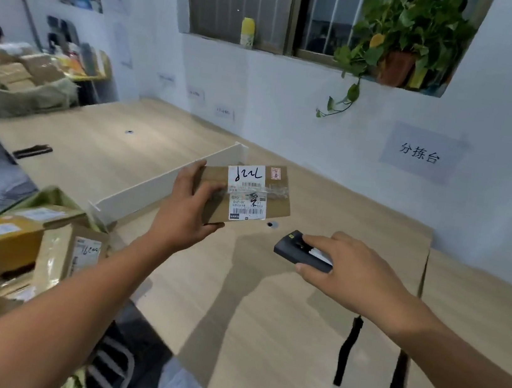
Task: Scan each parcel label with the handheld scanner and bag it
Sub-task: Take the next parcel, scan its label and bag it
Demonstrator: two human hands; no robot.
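1 parcel (244, 194) in play: flat brown carton, gripped at its left end by the left hand (187, 214), held above the wooden table (264, 310). Long axis runs left-right, label face toward the camera. White label (248, 192) reads upside down: black handwritten scrawl, barcodes, "J4-J10" roughly. Right hand (349, 269) clasps the black scanner (301, 251), nose aimed far-left at the parcel. Wall sign (420, 152) reads "分拣台". More parcels (21, 239) piled near left.

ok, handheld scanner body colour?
Dark grey-black scanner in the right hand; head view.
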